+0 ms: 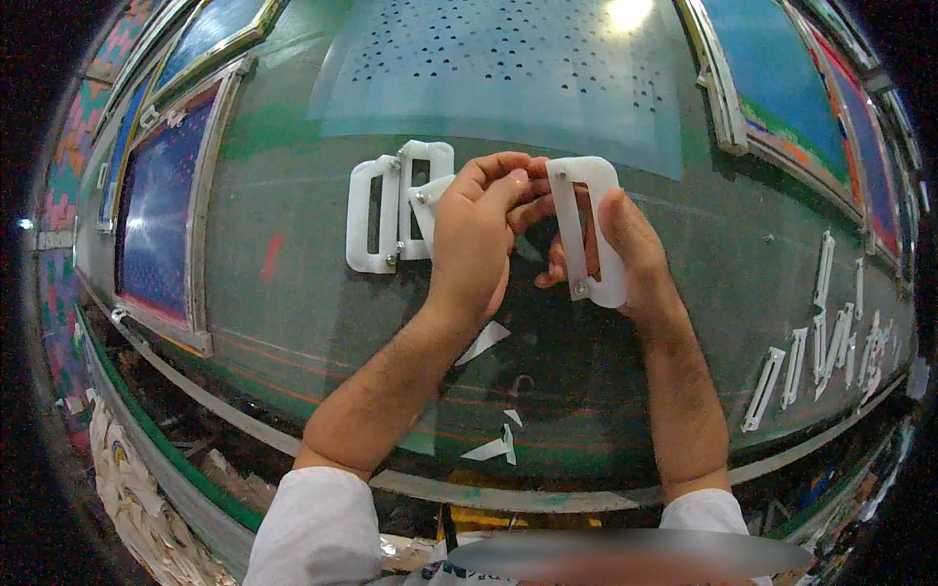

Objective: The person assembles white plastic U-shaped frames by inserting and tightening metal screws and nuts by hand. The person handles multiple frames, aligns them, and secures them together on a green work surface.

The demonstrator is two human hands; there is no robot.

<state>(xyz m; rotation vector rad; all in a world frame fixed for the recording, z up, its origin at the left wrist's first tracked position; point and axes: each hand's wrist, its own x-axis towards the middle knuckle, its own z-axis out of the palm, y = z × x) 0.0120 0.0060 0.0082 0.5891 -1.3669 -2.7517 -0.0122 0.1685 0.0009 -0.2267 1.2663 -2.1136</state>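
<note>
Head view, only one. Right hand [640, 249]: closed round one white slotted frame [570, 230], held upright-ish over the bench [283, 322], thumb on its outer side, fingers showing through the slot. Left hand [469, 225]: fingers curled, thumb by the index, fingertips right at that frame's upper left corner; can't tell if it grips anything. Two more white frames [361, 220] lie side by side left of it, plus one white piece [426, 210] partly hidden by the left hand. Narrow slotted strips [769, 386] at far right: several (overlapping, no firm count). White scraps [486, 342]: at least three, near edge. Bench surface dark green, scuffed, orange-red streaks; one pale blue dotted sheet [440, 109] at the far side. Framed screens: two left [161, 210], two right [801, 73]. Bright glare at top.
</note>
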